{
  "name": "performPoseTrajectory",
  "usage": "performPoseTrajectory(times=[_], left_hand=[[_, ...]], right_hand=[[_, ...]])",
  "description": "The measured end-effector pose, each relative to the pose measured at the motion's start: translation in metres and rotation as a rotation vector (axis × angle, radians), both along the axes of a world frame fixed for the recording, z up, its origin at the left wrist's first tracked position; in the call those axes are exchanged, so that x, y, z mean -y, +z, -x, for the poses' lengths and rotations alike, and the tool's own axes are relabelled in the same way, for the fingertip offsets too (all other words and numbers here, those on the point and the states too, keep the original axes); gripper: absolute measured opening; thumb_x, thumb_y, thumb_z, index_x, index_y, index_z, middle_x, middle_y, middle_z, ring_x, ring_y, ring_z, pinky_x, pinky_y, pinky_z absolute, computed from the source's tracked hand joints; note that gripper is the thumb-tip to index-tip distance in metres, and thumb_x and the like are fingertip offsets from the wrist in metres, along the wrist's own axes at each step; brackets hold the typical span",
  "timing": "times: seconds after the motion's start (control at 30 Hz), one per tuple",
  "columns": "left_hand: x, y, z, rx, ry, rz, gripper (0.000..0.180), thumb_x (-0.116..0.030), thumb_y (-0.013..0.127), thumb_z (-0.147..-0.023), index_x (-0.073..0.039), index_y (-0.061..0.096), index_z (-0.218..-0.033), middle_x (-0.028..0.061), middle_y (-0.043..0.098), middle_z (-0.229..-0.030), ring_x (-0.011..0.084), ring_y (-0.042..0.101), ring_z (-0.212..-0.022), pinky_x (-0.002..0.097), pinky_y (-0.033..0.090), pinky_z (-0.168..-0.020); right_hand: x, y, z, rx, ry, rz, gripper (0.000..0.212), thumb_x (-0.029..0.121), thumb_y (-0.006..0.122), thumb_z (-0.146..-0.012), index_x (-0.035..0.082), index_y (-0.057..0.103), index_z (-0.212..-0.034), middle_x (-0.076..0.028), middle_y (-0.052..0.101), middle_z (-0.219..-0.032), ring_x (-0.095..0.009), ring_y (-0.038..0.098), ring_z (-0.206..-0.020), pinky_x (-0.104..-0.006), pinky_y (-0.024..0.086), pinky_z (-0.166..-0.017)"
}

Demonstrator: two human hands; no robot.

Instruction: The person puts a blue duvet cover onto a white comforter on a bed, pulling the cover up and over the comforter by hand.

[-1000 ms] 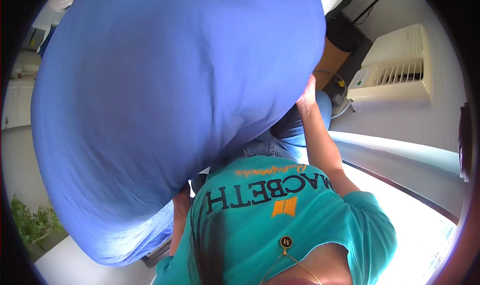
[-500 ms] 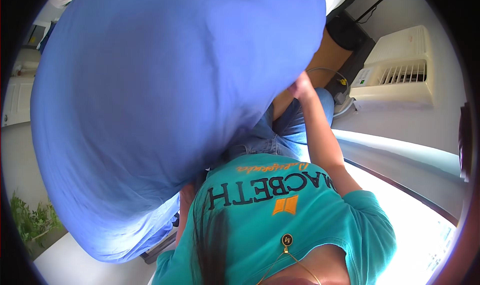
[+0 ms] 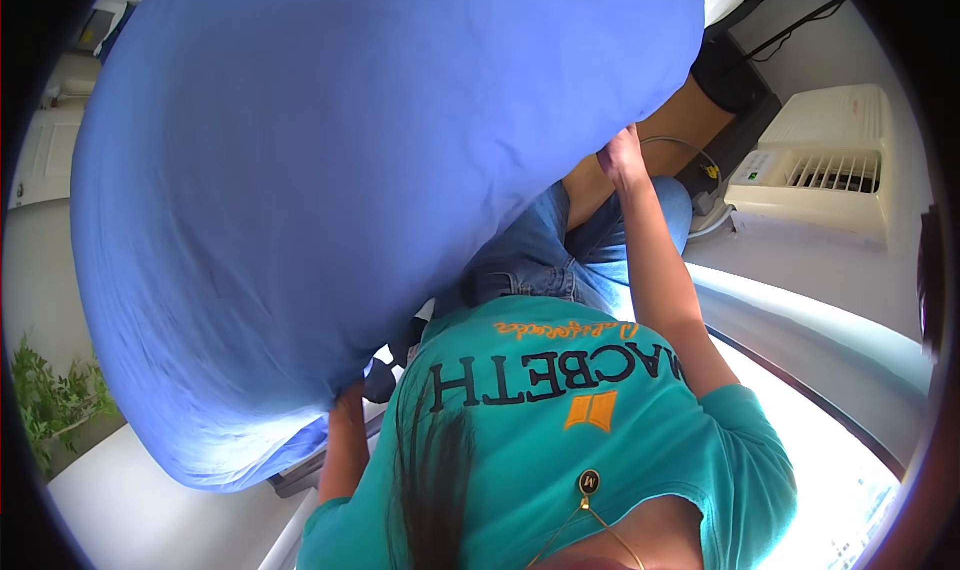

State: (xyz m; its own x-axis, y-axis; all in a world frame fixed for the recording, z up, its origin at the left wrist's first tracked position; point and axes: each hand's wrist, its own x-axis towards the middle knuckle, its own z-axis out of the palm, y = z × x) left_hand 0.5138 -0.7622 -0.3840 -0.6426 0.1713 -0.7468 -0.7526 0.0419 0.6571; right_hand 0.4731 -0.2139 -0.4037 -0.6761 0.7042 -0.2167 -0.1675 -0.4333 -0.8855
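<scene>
A bulging blue pillow (image 3: 370,170) in a smooth cloth cover fills the upper left and middle, close in front of me. At its right edge, my right hand (image 3: 624,156) is closed, with the fingers curled in against the cloth and partly tucked under it. My left hand (image 3: 347,402) grips the lower edge of the pillow, where the cover lies in looser, brightly lit folds. The cloth hides most of the left fingers. My legs in blue jeans (image 3: 540,235) show beneath the pillow.
An off-white air conditioner (image 3: 815,170) is at the right, near a cable with a yellow tag (image 3: 711,172). A brown panel (image 3: 690,115) and a black round object (image 3: 727,75) lie beyond my right hand. Green leaves (image 3: 60,400) and a white cabinet door (image 3: 45,155) are at the left.
The right side of the pillow and my right hand have shifted right and slightly up. My left hand has moved left, and more of its forearm shows. The pillow's lower edge has risen.
</scene>
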Motion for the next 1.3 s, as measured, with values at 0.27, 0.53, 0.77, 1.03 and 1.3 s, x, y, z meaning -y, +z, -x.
performPoseTrajectory(times=[0.27,0.53,0.77,1.03,1.3], left_hand=[[-0.035,-0.050,-0.028,0.134,0.059,-0.121,0.048,-0.035,0.045,-0.090,0.001,0.045,-0.122,0.0184,0.051,-0.119,0.0318,0.051,-0.108,0.0426,0.038,-0.094],[-0.065,-0.038,0.017,-0.067,0.189,-0.249,0.050,-0.037,0.044,-0.090,0.000,0.045,-0.123,0.0187,0.051,-0.120,0.0320,0.051,-0.109,0.0423,0.038,-0.094],[-0.058,-0.016,0.007,-0.144,0.198,-0.260,0.052,-0.039,0.044,-0.090,0.000,0.044,-0.124,0.0189,0.050,-0.121,0.0323,0.051,-0.109,0.0419,0.038,-0.094],[-0.163,0.053,0.029,-0.696,-0.902,0.172,0.054,-0.041,0.043,-0.091,0.000,0.043,-0.125,0.0192,0.050,-0.121,0.0325,0.050,-0.109,0.0415,0.037,-0.094],[-0.239,0.032,0.041,-0.996,-1.012,0.979,0.048,-0.034,0.041,-0.092,-0.009,0.037,-0.133,0.0208,0.041,-0.128,0.0358,0.042,-0.115,0.0428,0.036,-0.094]], right_hand=[[-0.011,0.008,0.003,0.463,0.017,-0.296,0.042,0.012,0.057,-0.082,-0.002,0.043,-0.119,-0.011,0.055,-0.107,-0.020,0.056,-0.092,-0.0304,0.049,-0.072],[0.008,-0.008,-0.002,0.390,-0.342,-0.622,0.026,0.016,0.065,-0.076,-0.001,0.054,-0.094,-0.014,0.061,-0.085,-0.015,0.056,-0.063,-0.0305,0.047,-0.060],[0.035,0.014,-0.027,0.739,0.096,-1.656,0.028,0.017,0.058,-0.076,0.005,0.059,-0.101,-0.015,0.051,-0.100,-0.032,0.046,-0.096,-0.0424,0.038,-0.077],[0.012,0.036,-0.018,0.784,0.415,-2.001,0.044,0.023,0.063,-0.067,0.009,0.059,-0.109,-0.012,0.044,-0.126,-0.030,0.035,-0.120,-0.0447,0.026,-0.103],[0.009,0.059,0.009,0.890,0.595,-1.893,0.053,0.024,0.059,-0.075,0.010,0.048,-0.125,-0.011,0.044,-0.130,-0.029,0.040,-0.120,-0.0448,0.027,-0.104]])
